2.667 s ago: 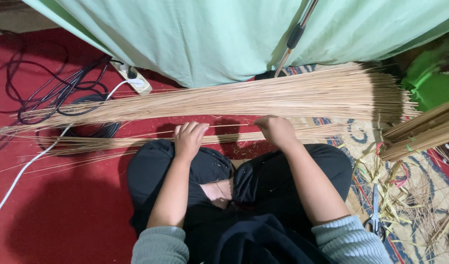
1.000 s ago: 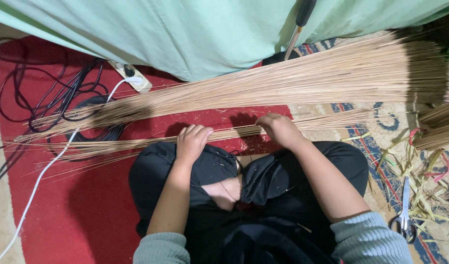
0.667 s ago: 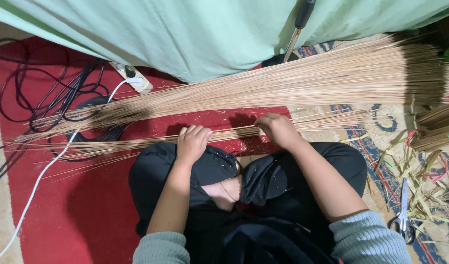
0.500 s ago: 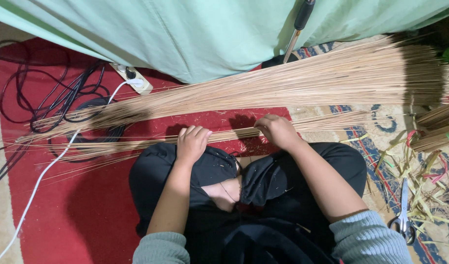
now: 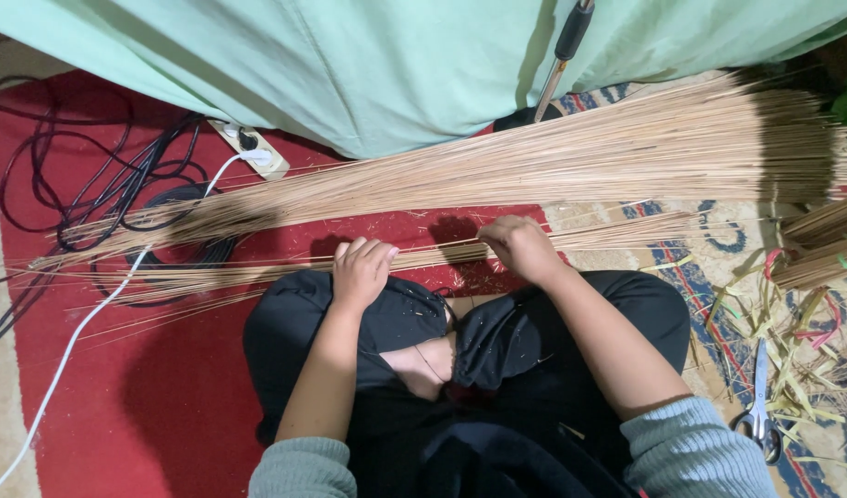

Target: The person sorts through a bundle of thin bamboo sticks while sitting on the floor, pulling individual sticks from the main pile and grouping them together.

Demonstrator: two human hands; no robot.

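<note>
Both hands rest on a thin bundle of long pale straw-coloured sticks lying across the person's knees: the left hand curls its grip loosely over the sticks, the right hand pinches them. Keeping the two grips level would probably stop the sticks splaying. Just beyond the grips lies a thick heap of the same sticks; left of them, black cables crowd the red mat; metal scissors sit well right.

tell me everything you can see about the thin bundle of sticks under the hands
The thin bundle of sticks is a sparse sheaf of long, pale tan, straw-like stems lying almost level across the red mat, just beyond the person's knees. Its stems fan out loosely at the left end. The left hand and right hand both rest on its middle. A far thicker pile lies behind it.
</note>
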